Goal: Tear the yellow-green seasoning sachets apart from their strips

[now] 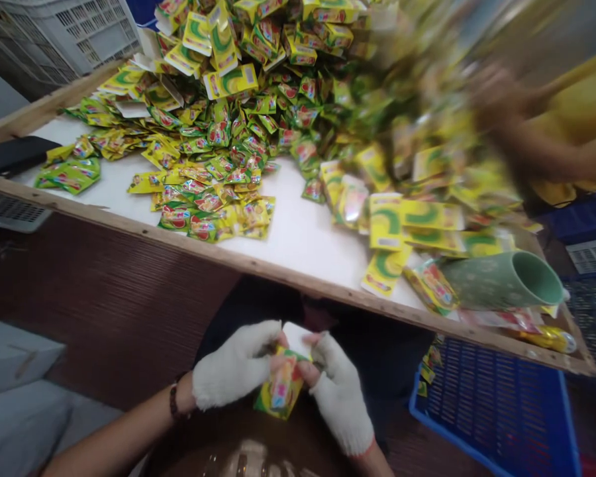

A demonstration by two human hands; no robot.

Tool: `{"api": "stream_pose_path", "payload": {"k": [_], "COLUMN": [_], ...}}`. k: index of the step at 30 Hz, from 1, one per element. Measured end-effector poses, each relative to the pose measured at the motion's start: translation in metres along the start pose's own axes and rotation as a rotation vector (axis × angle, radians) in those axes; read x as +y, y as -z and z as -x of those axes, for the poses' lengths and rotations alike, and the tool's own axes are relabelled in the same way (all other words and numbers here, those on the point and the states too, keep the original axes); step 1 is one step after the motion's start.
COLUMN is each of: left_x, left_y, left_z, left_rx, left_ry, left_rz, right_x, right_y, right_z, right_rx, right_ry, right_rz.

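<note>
Packet (281, 389), yellow and green, down at 6 o'clock, below the edge of the bench (298, 232). Bench wide and white, across the middle. Big heap of packets (258, 99) at 12 o'clock on it. Blue crate (496, 404) low at 4 o'clock. Blurry arm (541, 149) of another person at 2 o'clock. Green cup (501, 281) lying on its side at 3 o'clock. Left hand (233, 364) and right hand (340, 397), both in white gloves, each pinching the packet, left from 9 o'clock, right from 3 o'clock.
</note>
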State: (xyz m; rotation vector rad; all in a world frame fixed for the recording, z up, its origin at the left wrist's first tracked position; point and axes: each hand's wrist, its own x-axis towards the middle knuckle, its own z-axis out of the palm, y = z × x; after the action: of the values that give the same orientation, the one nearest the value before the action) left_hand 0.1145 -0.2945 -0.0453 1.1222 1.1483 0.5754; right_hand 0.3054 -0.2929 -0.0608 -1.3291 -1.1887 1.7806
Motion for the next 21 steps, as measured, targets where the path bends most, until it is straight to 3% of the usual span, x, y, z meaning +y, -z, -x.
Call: {"api": "stream_pose_path", "payload": {"k": [3, 6, 10, 17, 21], "left_x": [0.004, 0.001, 0.003, 0.025, 0.018], "left_y": [0.001, 0.0, 0.004, 0.013, 0.015], "left_z": [-0.001, -0.002, -0.003, -0.008, -0.002], "left_rx": [0.02, 0.106, 0.134, 0.086, 0.079], "left_ry": [0.002, 0.025, 0.019, -0.011, -0.089], "left_rz": [0.048, 0.132, -0.103, -0.305, -0.392], "right_x": [-0.002, -0.007, -0.016, -0.028, -0.022], "right_y": [-0.004, -0.002, 0.003, 0.0, 0.005], "right_z": [-0.002, -0.005, -0.005, -0.005, -0.003], "right_rx": [-0.015, -0.003, -0.027, 0.018, 0.014], "right_ry": [0.025, 0.139, 0.245, 0.108, 0.282], "right_rz": [-0.067, 0.175, 0.385, 0.382, 0.445]}}
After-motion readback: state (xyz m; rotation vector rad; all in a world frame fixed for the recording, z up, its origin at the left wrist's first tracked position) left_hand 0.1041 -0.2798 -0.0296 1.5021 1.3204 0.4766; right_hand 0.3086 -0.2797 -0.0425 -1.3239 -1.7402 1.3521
